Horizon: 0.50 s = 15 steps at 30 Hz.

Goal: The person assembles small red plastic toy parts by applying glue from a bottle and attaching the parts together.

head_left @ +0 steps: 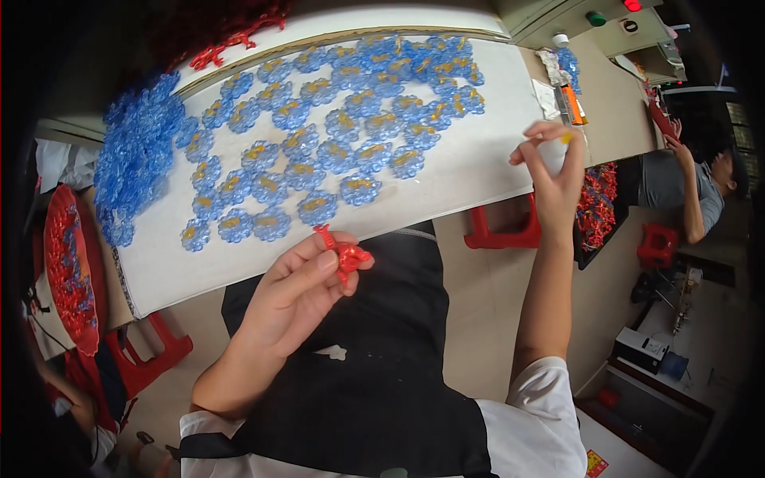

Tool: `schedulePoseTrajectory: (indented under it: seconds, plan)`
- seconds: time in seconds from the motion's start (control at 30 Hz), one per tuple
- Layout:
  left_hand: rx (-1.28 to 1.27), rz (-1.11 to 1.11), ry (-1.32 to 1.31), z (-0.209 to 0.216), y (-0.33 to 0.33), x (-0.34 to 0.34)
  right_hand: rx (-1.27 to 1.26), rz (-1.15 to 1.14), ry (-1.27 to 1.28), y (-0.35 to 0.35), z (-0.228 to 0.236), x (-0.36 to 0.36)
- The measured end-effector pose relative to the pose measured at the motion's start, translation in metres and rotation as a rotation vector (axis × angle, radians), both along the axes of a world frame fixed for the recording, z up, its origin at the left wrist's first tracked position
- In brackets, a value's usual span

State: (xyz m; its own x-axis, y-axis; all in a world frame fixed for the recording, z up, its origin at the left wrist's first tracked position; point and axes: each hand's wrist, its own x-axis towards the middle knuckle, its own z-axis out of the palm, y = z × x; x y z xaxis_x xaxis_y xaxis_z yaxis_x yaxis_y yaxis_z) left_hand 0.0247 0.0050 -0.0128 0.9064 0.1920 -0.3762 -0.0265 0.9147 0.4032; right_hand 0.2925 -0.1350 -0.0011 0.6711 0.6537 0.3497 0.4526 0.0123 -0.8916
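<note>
My left hand (299, 283) is near the front edge of the table, closed on a small red plastic figure (349, 257). Thumb and fingers pinch it, and a narrow ribbed part sticks out above them. Off to the right, my right hand (554, 163) is raised over the table's right end, with bent fingers apart and no held thing showing. A small yellow spot (566, 138) shows on one of its fingers. Translucent blue flower-shaped pieces (316, 206) with yellowish centres lie in loose rows on the white tabletop (470, 167).
A heap of blue pieces (135, 159) covers the table's left end. Red pieces (231, 48) lie beyond the back edge. An orange-and-black box (572, 105) sits at right. Red stools (502, 229) and a bin of red pieces (598, 207) stand nearby. Another person (677, 187) sits far right.
</note>
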Motion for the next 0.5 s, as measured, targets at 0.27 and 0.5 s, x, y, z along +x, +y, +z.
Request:
schedulePoseTrajectory:
  seconds: [0.27, 0.5]
  plan:
    - [-0.055, 0.004, -0.019, -0.002, 0.002, 0.001, -0.43, 0.15, -0.789, 0.051, -0.005, 0.062]
    - [-0.116, -0.065, -0.091, -0.009, 0.006, 0.0, -0.531, 0.014, -0.803, 0.003, -0.01, 0.035]
